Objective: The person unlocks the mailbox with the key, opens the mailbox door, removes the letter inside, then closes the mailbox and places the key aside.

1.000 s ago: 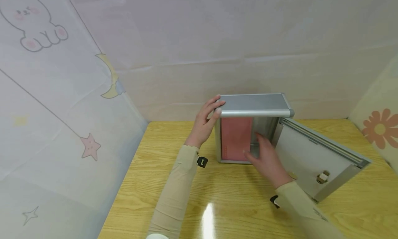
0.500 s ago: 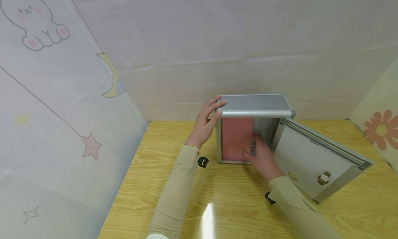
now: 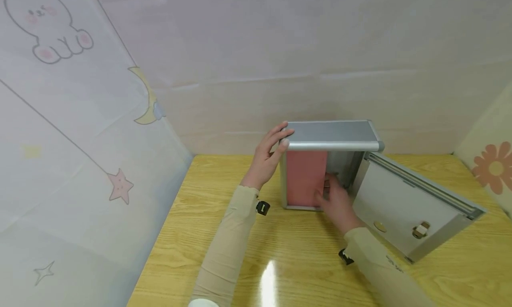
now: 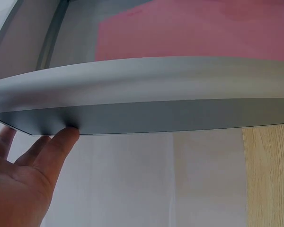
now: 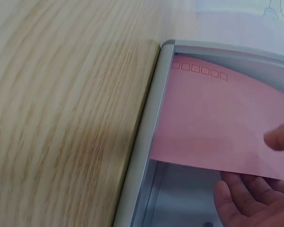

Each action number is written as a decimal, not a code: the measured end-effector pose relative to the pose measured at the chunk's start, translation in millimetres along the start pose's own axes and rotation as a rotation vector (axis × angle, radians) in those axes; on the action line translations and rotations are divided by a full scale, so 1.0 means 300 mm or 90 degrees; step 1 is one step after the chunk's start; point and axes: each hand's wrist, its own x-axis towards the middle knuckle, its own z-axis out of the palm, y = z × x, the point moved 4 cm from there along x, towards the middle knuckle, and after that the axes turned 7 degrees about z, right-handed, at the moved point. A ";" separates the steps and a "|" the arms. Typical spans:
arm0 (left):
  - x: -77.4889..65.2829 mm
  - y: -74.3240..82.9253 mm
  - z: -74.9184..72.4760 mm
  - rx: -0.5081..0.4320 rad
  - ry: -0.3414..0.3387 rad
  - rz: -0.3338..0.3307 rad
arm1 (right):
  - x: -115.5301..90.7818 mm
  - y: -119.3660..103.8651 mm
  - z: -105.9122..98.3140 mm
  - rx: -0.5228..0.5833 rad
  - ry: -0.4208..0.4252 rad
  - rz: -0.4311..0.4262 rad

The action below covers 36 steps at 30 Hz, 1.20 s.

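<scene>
1 pink env., 1 box, 2 hands, 1 tbl.

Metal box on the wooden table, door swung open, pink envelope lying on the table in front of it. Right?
One slip: the pink envelope is inside the metal box, not on the wooden table; head view shows it. The box is on the table with its door swung open, as you said.

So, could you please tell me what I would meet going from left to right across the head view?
Printed cartoon animal, pink star, left hand, pink envelope, right hand, door lock, printed orange flower.
</scene>
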 end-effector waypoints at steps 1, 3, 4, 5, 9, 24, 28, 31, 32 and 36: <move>0.001 0.000 -0.001 0.000 0.001 0.001 | -0.001 -0.003 0.000 0.001 0.005 -0.001; 0.001 0.000 -0.002 -0.002 0.002 0.003 | -0.003 -0.009 0.000 -0.002 0.016 -0.003; 0.002 0.000 -0.002 -0.002 0.002 0.004 | -0.003 -0.012 -0.001 -0.003 0.023 -0.001; 0.002 0.000 -0.002 -0.003 0.002 0.004 | -0.004 -0.014 -0.002 -0.003 0.027 0.000; 0.003 0.001 -0.001 -0.006 0.001 0.003 | -0.007 -0.023 -0.007 -0.011 0.052 -0.002; 0.002 0.006 -0.002 -0.008 0.003 -0.012 | -0.027 -0.025 -0.027 -0.006 0.107 -0.047; 0.002 0.007 -0.003 -0.006 0.004 -0.014 | -0.034 -0.025 -0.042 0.007 0.118 -0.057; 0.002 0.007 -0.003 -0.005 0.004 -0.011 | -0.041 -0.031 -0.056 0.010 0.121 -0.059; 0.002 0.008 -0.003 -0.004 0.004 -0.011 | -0.044 -0.034 -0.062 0.006 0.121 -0.056; 0.001 0.005 -0.002 -0.008 0.001 -0.010 | -0.061 -0.048 -0.090 -0.001 0.120 -0.046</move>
